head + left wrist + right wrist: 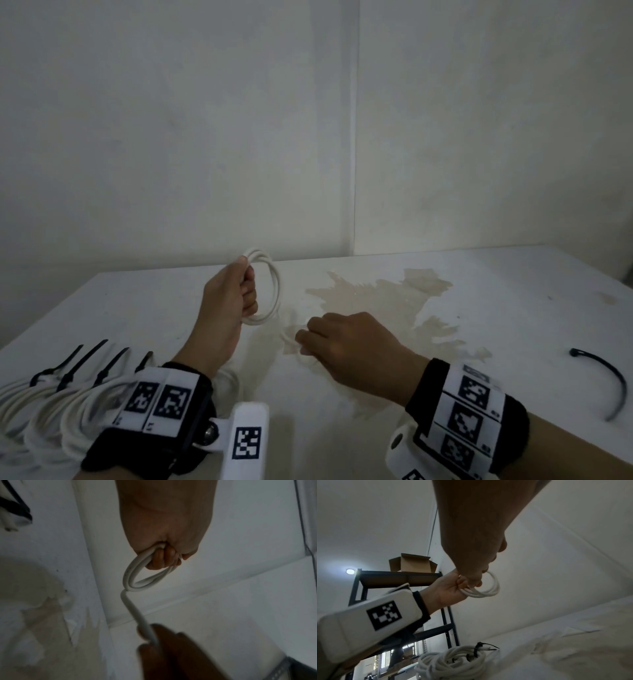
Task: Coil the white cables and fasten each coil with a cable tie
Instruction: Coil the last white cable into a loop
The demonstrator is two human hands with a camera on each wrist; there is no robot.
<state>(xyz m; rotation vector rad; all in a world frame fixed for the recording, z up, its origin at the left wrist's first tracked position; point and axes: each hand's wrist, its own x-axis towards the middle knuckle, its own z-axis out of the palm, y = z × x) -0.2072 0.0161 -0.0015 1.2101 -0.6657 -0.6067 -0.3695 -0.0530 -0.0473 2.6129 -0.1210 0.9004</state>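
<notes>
Dim, grainy views; ceiling lamp (pixel 350 571) glares, edges blur and bend.

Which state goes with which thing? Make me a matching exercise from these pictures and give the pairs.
Things:
1. left hand
2. right hand
3. loose black cable tie
4. tied bundles of white cable

States:
A. lies alone on the table near the right wrist
B. holds up a small coil of white cable
C. heaped on the table beside the left wrist
D. pinches the free stretch of cable low over the table

Pairs: 1-B, 2-D, 3-A, 4-C
</notes>
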